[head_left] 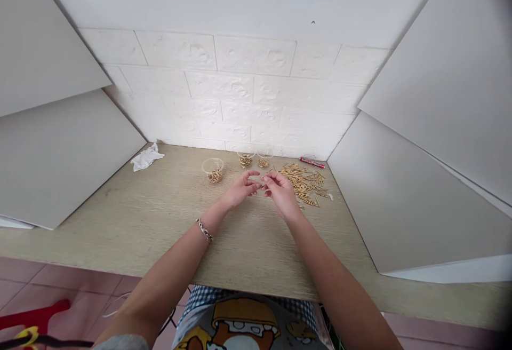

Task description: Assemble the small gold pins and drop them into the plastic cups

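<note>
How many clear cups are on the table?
3: the left cup stands apart; the middle cup and right cup stand side by side near the wall. None seems hidden.

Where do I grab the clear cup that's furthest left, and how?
Probably pinch the clear cup by its wall, just under the rim, coming from its left. It looks upright, with a round open mouth and gold pieces low inside, and the left hand is on its right.

You have bright, diffuse light, palest on the wall (256,54) at twelve o'clock; you cannot tell its source. Shadows on your desk (152,211) are faint. Wide-angle stretch shows toward the edges, the two o'clock corner darkens, and fine detail between your fingers (277,179) looks soft.
</note>
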A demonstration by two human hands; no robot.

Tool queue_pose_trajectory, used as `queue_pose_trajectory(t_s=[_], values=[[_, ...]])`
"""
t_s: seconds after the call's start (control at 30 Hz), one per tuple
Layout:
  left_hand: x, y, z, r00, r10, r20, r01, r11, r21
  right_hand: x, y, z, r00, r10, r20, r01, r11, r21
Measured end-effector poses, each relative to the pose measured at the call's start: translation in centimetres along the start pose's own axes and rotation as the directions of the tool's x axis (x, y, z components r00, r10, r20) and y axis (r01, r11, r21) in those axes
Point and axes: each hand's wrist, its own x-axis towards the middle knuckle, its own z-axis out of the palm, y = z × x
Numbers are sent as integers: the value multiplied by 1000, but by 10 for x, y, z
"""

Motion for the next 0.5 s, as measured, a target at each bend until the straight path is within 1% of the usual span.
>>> queue_pose_trajectory(t_s=[0.07, 0.2, 0.37, 0.5], values=[[-1, 0, 1, 1000, 21, 22, -21, 999, 31, 0, -1, 0, 998, 59, 6, -59, 994, 89], [0, -3, 3, 994, 102, 44, -105, 991, 80, 0, -3, 0, 992, 127, 6, -127, 984, 126], [2, -7, 1, 987, 151, 50, -156, 980, 127, 0, -3, -1, 992, 121, 45, -127, 975, 181], [2, -7, 0, 985, 171, 20, -171, 960, 221, 0, -2, -2, 991, 117, 62, -128, 970, 205]])
